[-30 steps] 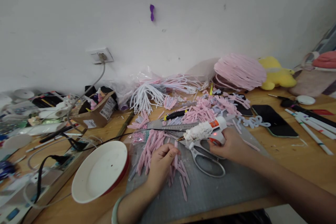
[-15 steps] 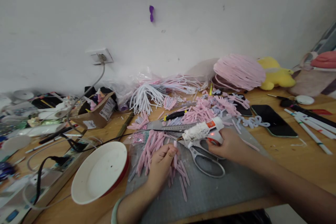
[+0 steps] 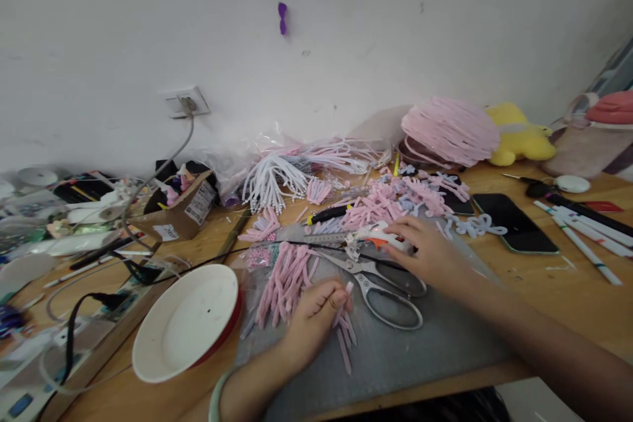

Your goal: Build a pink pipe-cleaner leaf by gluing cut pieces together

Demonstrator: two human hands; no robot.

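My left hand [image 3: 319, 313] is closed in a pinch around a short pink pipe cleaner [image 3: 349, 289], whose pale tip sticks up past the fingers. My right hand [image 3: 420, 247] has its fingers over a white hot glue gun [image 3: 378, 235] with an orange part, low above or on the mat, its nozzle end toward the left. Between the hands lie scissors [image 3: 388, 306] with grey handles, partly spread. Beside my left hand rests a bundle of pink pipe cleaner pieces [image 3: 283, 285]; more loose pieces [image 3: 345, 349] lie below it.
A grey cutting mat [image 3: 395, 369] covers the table's front. On the left stand a white bowl [image 3: 185, 323] and a power strip [image 3: 93, 356]. A black cord [image 3: 208, 265] crosses toward the glue gun. Pink pieces [image 3: 378, 204], a phone [image 3: 514, 223] and pens [image 3: 583, 247] lie behind and right.
My right hand has lowered and turned the glue gun away from the pipe cleaner. My left hand has shifted slightly right and down, still pinching the piece.
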